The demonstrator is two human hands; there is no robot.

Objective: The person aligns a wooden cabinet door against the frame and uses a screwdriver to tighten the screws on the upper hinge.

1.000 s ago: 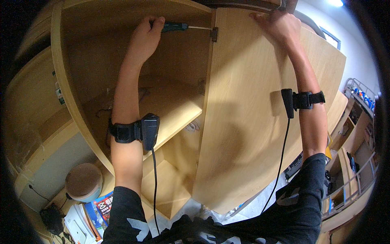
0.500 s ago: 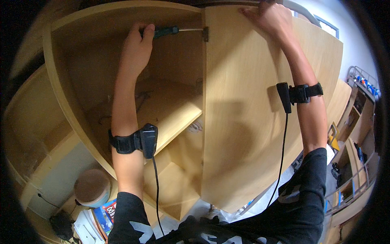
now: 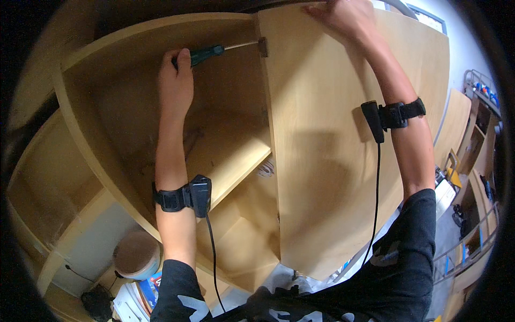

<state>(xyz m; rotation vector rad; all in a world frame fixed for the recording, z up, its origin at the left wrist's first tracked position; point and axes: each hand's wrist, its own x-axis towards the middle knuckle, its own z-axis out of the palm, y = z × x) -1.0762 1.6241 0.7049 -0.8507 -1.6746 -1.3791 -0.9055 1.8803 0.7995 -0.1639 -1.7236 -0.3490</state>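
My left hand (image 3: 176,80) is closed around the dark green handle of a screwdriver (image 3: 208,54). Its metal shaft points right, and the tip meets a small dark hinge (image 3: 263,47) at the upper inner edge of a light wooden cabinet door (image 3: 316,182). At the top of that door, my right hand (image 3: 348,19) grips the edge, the thumb lying against the face while the other fingers are partly out of sight. The door stands swung out to the right of the open wooden cabinet (image 3: 155,24).
A shelf (image 3: 236,172) crosses the cabinet's inside, with a thin cable lying on it. Down at the left are a round brown-topped container (image 3: 137,255) and a stack of books and papers (image 3: 131,300). Black cables hang from straps on both forearms. A metal-framed bunk (image 3: 483,88) stands far right.
The view has shifted and tilted a little, so the cabinet and door sit differently in it. The screwdriver tip stays at the hinge and my right hand stays on the door's top edge.
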